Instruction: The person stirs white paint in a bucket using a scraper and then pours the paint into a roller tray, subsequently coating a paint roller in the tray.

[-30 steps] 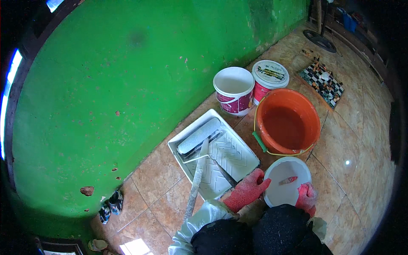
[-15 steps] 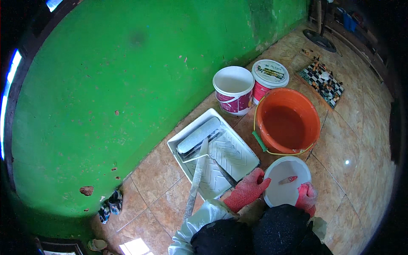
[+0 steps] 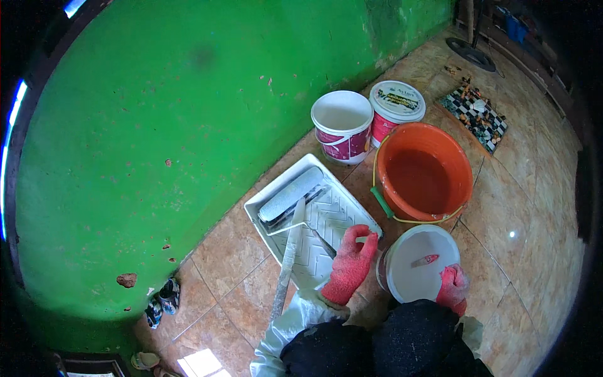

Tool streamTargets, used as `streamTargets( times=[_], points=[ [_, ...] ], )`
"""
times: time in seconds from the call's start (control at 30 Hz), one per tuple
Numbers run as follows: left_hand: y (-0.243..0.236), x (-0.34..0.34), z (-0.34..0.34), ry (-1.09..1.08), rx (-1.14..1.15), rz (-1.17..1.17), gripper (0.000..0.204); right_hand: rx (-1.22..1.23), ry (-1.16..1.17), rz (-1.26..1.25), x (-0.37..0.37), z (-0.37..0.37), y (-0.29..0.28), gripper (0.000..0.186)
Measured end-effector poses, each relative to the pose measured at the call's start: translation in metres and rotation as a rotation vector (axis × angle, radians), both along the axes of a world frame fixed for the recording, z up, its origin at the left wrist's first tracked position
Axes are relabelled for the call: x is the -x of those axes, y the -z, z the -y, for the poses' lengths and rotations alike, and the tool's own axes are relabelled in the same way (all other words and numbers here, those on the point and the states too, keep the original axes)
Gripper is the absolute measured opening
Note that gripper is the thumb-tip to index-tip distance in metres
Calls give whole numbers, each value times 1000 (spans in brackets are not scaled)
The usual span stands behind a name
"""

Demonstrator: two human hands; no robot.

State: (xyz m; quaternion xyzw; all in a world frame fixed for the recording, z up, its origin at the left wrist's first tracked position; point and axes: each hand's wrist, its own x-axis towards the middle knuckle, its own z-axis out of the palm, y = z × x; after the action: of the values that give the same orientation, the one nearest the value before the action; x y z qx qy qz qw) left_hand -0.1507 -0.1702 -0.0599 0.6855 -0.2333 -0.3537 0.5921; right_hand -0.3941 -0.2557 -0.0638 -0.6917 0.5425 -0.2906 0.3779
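My left hand, in a coarse pink-red glove, hovers over the near right edge of a white paint tray. Its thumb and fingers are bent but apart, with nothing seen between them. In the tray lies a paint roller whose dark handle runs under that hand. A long whitened stick crosses the tray's near side. My right hand, gloved alike, grips the near right rim of a white bucket, which leans a little. Inside the bucket is a small pale piece with a red patch.
An orange pail holding murky liquid stands beyond the white bucket. Behind are an open paint bucket and a lidded one. A chessboard with pieces lies far right. The green wall borders the left; sandals sit below it.
My left hand has left the white bucket's left side and risen up and left over the tray's edge. The bucket has tilted, showing more of its left outer wall.
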Motion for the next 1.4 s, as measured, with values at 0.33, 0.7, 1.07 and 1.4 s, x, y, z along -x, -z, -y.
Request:
streamTargets(
  times=[0.33, 0.7, 1.07, 1.4],
  points=[
    [-16, 19, -6, 211, -160, 195, 41, -56, 76, 170, 1, -4, -4, 6],
    [-27, 21, -13, 413, -191, 245, 40, 767, -525, 43, 28, 18, 8, 19],
    [-5, 36, -8, 373, -174, 286, 36, 570, -241, 519, 11, 18, 52, 20],
    [-43, 35, -25, 279, -133, -81, 32, 267, -196, 591, -3, 11, 2, 23]
  ],
)
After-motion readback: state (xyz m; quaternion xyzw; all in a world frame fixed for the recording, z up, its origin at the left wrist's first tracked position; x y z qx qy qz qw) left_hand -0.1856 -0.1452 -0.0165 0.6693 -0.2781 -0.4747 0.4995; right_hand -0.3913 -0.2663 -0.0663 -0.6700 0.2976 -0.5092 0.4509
